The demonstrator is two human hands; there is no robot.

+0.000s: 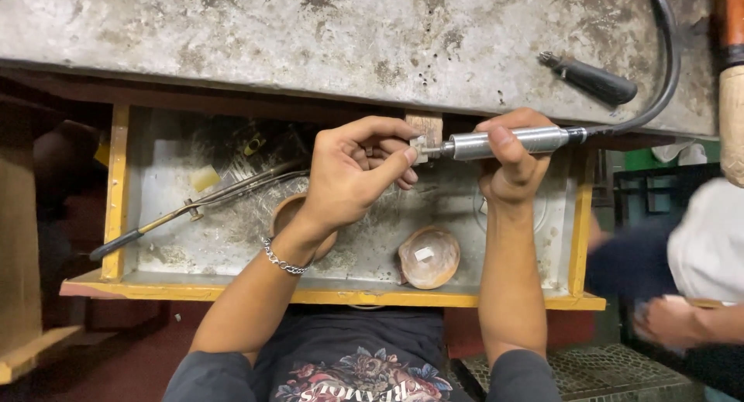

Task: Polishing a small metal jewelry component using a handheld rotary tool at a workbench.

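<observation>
My right hand (511, 165) grips a silver rotary handpiece (508, 142) that lies level, its tip pointing left; a black flexible shaft (668, 61) runs from its rear up over the bench. My left hand (358, 165), a chain bracelet on the wrist, pinches a small pale piece (416, 148) against the wooden bench peg (426, 127). The tool's tip touches that piece. Both hands hover above an open drawer.
The yellow-rimmed metal-lined drawer (325, 296) holds a long torch-like tool (194, 208) and two shallow round bowls (428, 256). A black-handled tool (590, 78) lies on the worn grey benchtop (325, 37). Another person's arm (682, 320) moves at the right.
</observation>
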